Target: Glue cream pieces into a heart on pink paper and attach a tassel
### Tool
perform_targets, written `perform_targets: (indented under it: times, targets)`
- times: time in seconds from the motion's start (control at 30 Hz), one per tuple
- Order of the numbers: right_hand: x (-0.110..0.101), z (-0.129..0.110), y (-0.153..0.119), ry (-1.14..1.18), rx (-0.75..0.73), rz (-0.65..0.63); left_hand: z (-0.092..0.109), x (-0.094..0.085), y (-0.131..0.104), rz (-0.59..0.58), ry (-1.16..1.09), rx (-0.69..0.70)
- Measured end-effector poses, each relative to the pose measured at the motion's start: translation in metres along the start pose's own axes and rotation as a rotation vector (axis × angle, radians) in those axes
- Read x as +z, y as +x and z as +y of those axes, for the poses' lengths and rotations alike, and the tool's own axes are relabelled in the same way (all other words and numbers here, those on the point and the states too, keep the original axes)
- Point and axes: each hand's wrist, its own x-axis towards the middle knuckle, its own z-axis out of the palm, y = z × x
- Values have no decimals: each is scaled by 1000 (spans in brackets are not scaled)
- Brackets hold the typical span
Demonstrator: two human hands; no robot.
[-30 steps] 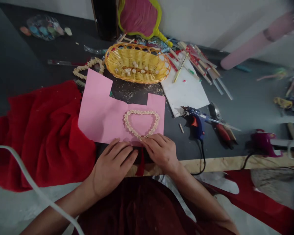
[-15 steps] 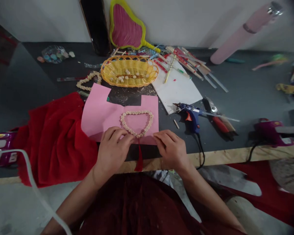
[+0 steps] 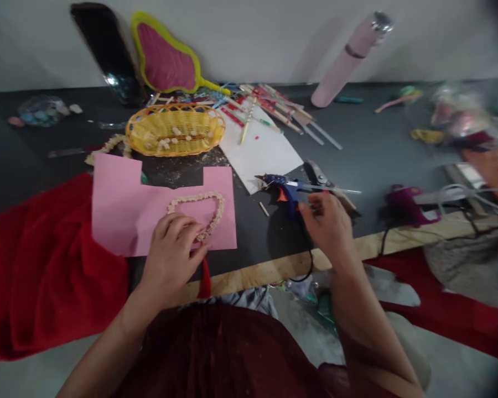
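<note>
A loop of small cream pieces (image 3: 219, 213), rounded on top and pointed below, lies on a pink paper sheet (image 3: 120, 204) with a cut-out in its upper edge. My left hand (image 3: 172, 254) covers its lower left side, with thumb and fingertips closed at the pointed end. From that end a red tassel (image 3: 205, 279) hangs over the table edge. My right hand (image 3: 327, 224) is at the handle of a blue glue gun (image 3: 290, 199), fingers curled but apart. The gun lies on its side with a clear glue stick (image 3: 336, 189) protruding from its back.
A yellow basket (image 3: 149, 130) holds several cream pieces. Behind are a phone (image 3: 108, 55), a pink fan-shaped piece (image 3: 168, 63), scattered sticks (image 3: 274, 108) and a pink bottle (image 3: 340, 72). Red cloth (image 3: 58, 265) lies left; pliers (image 3: 319, 174) and a purple glue gun (image 3: 406, 204), right.
My right hand has left the pink paper's edge and moved right to the blue glue gun. My left hand stays by the loop's pointed end. The view has swung right.
</note>
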Motion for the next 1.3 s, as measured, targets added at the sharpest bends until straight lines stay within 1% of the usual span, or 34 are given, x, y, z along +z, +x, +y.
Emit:
perform_targets:
  times: [0.1,0.17,0.3,0.37,0.43,0.53,0.63,0.7,0.77,0.83,0.93,1.0,1.1,1.2,1.3]
  targets:
    - [5,9,4,-12,9,15,-5,10,-5,4,-3,-8]
    - [11,13,7,-45,11,-32,-9,14,-10,-4,0,-32]
    - [20,15,18,-115,119,-134,-10,13,-15,-41,3,-73]
    - [21,13,23,-86,169,-173,-7,9,-15,-40,-2,-74]
    - [20,12,26,19,208,-195,-4,6,-12,-29,-6,-78]
    - [17,12,26,263,271,-184,0,4,-8,-38,8,-96]
    - [15,10,22,548,351,-119,2,6,-4,-64,24,-112]
    - [13,6,15,725,419,-82,4,9,-2,-59,31,-112]
    - [10,-4,6,862,492,-108,5,11,-1,-50,39,-106]
    - [7,-16,-7,950,527,-183,5,13,0,-47,44,-93]
    - [4,-34,-28,1023,453,-290,6,15,0,-37,47,-83]
    - [6,-42,-40,1035,365,-387,6,16,1,-36,48,-86]
    - [10,-48,-50,1006,214,-514,7,18,3,-52,50,-93]
    - [15,-49,-54,954,97,-550,7,19,3,-59,50,-110]
    - [17,-48,-56,922,50,-549,8,20,3,-57,45,-124]
